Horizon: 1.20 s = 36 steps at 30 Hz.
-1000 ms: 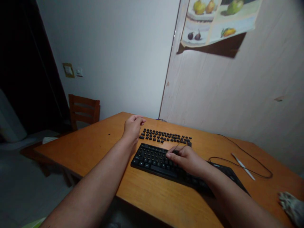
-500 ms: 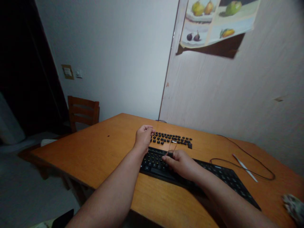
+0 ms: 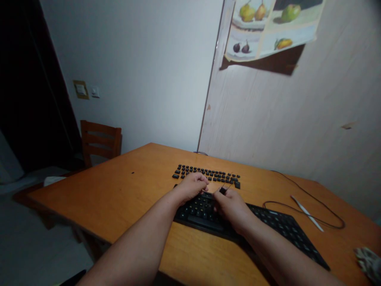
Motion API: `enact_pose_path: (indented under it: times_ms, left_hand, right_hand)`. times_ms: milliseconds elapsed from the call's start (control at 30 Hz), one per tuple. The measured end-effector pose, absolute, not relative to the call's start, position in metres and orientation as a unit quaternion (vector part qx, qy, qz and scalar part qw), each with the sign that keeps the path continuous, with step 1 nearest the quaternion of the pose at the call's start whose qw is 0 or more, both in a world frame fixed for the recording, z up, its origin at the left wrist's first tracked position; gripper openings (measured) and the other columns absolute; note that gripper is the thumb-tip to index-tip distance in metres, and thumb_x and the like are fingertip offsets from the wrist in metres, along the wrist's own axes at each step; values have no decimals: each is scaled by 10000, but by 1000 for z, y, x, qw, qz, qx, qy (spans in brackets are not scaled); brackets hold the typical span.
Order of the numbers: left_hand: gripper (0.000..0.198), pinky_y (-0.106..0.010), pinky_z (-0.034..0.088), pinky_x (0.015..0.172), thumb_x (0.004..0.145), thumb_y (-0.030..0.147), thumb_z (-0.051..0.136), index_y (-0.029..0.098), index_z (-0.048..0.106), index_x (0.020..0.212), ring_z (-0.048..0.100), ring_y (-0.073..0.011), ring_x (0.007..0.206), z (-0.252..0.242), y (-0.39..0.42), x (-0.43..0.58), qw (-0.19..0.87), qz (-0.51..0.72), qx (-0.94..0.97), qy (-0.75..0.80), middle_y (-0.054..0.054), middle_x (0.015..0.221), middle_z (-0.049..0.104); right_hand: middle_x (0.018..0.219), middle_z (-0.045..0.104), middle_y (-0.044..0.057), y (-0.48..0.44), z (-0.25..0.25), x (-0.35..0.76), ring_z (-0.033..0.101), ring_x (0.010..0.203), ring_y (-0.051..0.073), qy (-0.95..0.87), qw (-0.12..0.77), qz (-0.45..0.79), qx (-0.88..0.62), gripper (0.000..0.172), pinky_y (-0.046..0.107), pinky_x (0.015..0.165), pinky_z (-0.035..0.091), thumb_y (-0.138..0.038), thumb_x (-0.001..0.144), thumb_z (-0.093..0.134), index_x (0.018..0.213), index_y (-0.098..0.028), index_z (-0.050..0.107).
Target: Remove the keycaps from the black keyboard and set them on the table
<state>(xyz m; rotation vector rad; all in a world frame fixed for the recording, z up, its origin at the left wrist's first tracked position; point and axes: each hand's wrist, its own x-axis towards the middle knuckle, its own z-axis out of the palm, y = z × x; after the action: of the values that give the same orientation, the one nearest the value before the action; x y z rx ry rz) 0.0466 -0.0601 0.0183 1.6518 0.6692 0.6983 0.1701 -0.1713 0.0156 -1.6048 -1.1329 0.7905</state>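
Pinching a wire tool (image 3: 222, 190) in the right hand (image 3: 233, 206), with fingers closed on its black handle and the wires angled away, likely to leave their ends free. Holding the left hand (image 3: 190, 186) just beside, over the keyboard (image 3: 205, 222), with fingers curled; cannot tell whether around anything. Showing keycaps (image 3: 215, 174) in rows beyond, presumably to preserve their order. Black, wide, lying aslant on the surface (image 3: 119, 198), dotted with yellowish spots toward its left part.

A wooden table (image 3: 119, 198) bears a black keyboard (image 3: 205, 222); behind it lie loose keycaps (image 3: 218, 175), to its right a cable (image 3: 285, 203), slim white stick (image 3: 308, 213) and crumpled cloth (image 3: 369, 262).
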Motion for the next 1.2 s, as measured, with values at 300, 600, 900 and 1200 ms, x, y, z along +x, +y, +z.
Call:
enact_pose_path:
  times_ms: [300, 600, 900, 1200]
  left_hand:
    - [217, -238, 436, 605, 704, 202, 598, 155, 622, 914, 584, -114, 640, 22, -67, 46, 632, 236, 707, 212, -23, 781, 653]
    - [268, -221, 411, 594, 676, 119, 606, 138, 543, 935, 550, -92, 609, 20, -67, 50, 654, 268, 676, 210, 6, 699, 602]
    - [458, -235, 436, 622, 666, 112, 659, 133, 499, 1094, 568, -99, 613, 26, -65, 47, 671, 288, 653, 201, 0, 733, 623]
    - [294, -196, 420, 557, 687, 203, 649, 127, 569, 960, 579, -96, 617, 32, -43, 42, 629, 468, 521, 336, -41, 761, 649]
  right_hand:
    - [550, 551, -17, -171, 23, 179, 460, 448, 119, -437, 605, 246, -619, 270, 230, 415, 340, -442, 817, 572, 713, -204, 497]
    - [868, 685, 57, -172, 16, 183, 636, 694, 174, -569, 578, 72, -580, 332, 287, 639, 507, -414, 929, 459, 1093, -186, 635]
    - [957, 651, 74, -171, 19, 194, 597, 923, 219, -687, 323, -115, -641, 224, 305, 774, 469, -307, 862, 574, 1045, -217, 667]
    - [984, 657, 71, -141, 39, 210, 607, 886, 218, -643, 153, -119, -741, 255, 288, 707, 419, -364, 865, 544, 1031, -262, 707]
